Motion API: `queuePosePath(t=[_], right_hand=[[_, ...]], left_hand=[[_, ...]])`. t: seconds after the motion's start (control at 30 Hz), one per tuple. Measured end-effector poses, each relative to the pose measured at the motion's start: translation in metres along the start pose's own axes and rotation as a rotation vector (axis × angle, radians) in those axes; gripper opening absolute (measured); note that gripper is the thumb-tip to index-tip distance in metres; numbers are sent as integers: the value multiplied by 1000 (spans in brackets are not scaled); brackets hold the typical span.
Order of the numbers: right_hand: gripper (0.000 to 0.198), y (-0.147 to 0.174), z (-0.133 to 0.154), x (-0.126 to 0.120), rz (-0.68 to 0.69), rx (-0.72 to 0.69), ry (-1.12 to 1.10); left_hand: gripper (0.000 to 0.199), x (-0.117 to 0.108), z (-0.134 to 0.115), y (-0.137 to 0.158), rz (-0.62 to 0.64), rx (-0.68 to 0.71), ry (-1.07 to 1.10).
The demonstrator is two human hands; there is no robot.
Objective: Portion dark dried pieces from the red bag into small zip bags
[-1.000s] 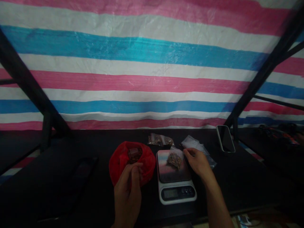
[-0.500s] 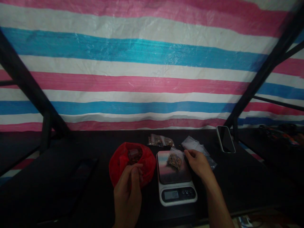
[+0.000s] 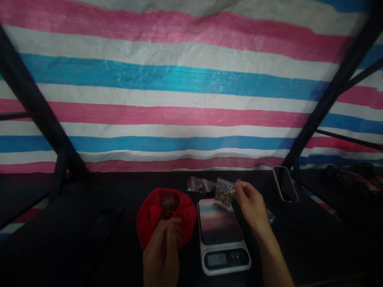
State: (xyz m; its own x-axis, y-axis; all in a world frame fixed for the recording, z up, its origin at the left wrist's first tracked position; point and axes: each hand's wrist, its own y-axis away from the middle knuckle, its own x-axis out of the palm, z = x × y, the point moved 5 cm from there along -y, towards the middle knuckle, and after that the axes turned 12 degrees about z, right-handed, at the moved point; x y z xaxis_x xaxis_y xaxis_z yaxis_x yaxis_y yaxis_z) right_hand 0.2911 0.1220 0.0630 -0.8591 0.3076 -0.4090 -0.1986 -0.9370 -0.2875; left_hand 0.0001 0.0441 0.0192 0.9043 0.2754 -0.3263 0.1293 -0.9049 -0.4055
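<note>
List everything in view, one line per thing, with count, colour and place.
small filled bag: one, clear with brownish contents, held above the scale's far edge
kitchen scale: one, white with shiny platform, on the table at centre
red bag: one, red, open, left of the scale
filled bags: a small pile, clear, behind the scale
phone: one, pale-edged, dark screen, far right of the table
table: one, black
tarp: one, pink, white and blue stripes, behind the table
left hand: at the red bag's near edge
right hand: pinching the small filled bag
</note>
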Motion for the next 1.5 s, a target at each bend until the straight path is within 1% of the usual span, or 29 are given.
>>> queuePosePath(t=[0.1, 0.17, 0.23, 0.3, 0.37, 0.5, 0.57, 0.7, 0.77, 0.9, 0.97, 1.0, 1.03, 1.07, 1.1, 1.13, 1.17, 1.2, 1.23, 1.27, 1.3, 1.37, 1.4, 1.5], right_hand=[[47, -13, 15, 9, -66, -69, -2], [44, -20, 18, 22, -46, -99, 20], [39, -24, 15, 35, 0, -108, 55], [38, -22, 7, 38, 14, -83, 102], [40, -18, -5, 26, -21, -16, 165], [41, -10, -26, -14, -127, 154, 318], [35, -9, -31, -23, -121, 190, 373], [16, -13, -35, -14, -18, 196, 405], [11, -14, -37, -10, 1, 214, 394], [17, -16, -32, -19, -37, 254, 325], [24, -14, -17, -22, -53, 227, 256], [25, -11, -5, -20, -42, 182, 198], [25, -7, 10, -15, -18, 118, 131], [23, -2, 29, -6, 48, 6, -7], [22, 6, 50, 6, 152, -96, -109], [19, 16, 70, 21, 290, -163, -162], [14, 28, 88, 38, 454, -190, -178], [8, 40, 103, 55, 620, -190, -181], [9, 52, 113, 70, 764, -145, -183], [14, 63, 120, 83, 876, -106, -182], [18, 70, 125, 91, 931, -80, -189], [20, 76, 127, 100, 960, -59, -184], [20, 76, 126, 100, 947, -60, -182], [15, 70, 121, 95, 897, -61, -186]], left_hand=[[44, -2, 5, 2, -2, -5, -24], [44, -4, 6, 2, -6, -8, -21], [44, -8, 7, 2, -12, -3, -13], [45, -12, 6, 1, -22, -1, -14], [47, -16, 6, 0, -28, -5, -25], [50, -22, 5, 1, -42, -8, -31], [49, -23, 5, 2, -38, -7, -35], [48, -25, 5, 4, -40, 9, -59], [48, -25, 5, 4, -46, 16, -65], [42, -23, 4, 3, -33, 49, -98], [36, -21, 0, 5, -42, 98, -135], [31, -18, -4, 6, -52, 144, -162], [24, -15, -9, 9, -66, 199, -195], [19, -11, -13, 11, -84, 254, -232], [22, -5, -18, 14, -100, 303, -266], [37, 1, -22, 17, -109, 331, -294], [55, 6, -23, 19, -122, 325, -301], [69, 11, -22, 20, -124, 314, -287], [75, 16, -20, 21, -119, 295, -256], [76, 19, -17, 20, -112, 257, -216], [74, 20, -12, 19, -104, 221, -180], [63, 17, -3, 15, -85, 165, -133], [56, 15, -1, 13, -67, 161, -123], [33, 7, -2, 7, -1, 211, -99]])
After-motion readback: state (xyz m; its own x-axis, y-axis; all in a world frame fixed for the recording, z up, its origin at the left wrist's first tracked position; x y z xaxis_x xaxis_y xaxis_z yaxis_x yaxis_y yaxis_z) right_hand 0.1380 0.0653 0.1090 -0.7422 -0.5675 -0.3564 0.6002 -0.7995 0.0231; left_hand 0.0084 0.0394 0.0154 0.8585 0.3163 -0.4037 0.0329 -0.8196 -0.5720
